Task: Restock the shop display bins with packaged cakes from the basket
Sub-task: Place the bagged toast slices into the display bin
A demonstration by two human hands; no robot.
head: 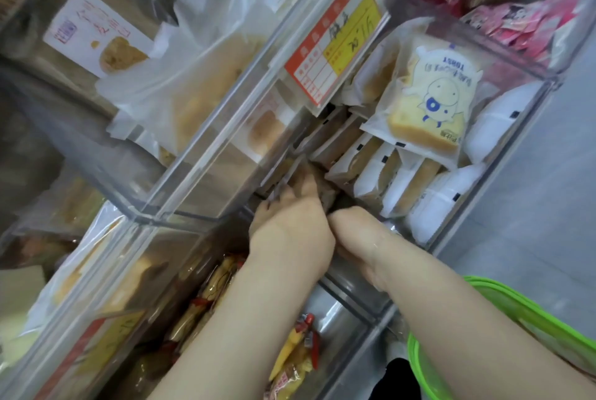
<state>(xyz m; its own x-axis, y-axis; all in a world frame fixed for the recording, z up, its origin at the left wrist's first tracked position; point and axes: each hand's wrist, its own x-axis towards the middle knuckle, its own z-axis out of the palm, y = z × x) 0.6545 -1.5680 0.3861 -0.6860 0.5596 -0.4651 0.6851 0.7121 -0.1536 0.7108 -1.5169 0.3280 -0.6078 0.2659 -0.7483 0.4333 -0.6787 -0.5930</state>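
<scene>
Your green basket [503,332] sits at the lower right of the frame, by your right forearm.
Both hands reach into the clear display bin [503,154] at centre: your left hand [290,222] pinches a packaged cake [317,174] among the upright row; your right hand [361,235] has its fingers hidden, so its grip cannot be told. A toast packet [432,99] lies on top, under the price tag [335,35].

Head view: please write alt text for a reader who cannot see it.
Both hands, left hand and right hand, reach into a clear display bin and press among upright packaged cakes; their fingertips are hidden. A toast packet lies on top, a price tag hangs above, and a green basket sits at lower right.
</scene>
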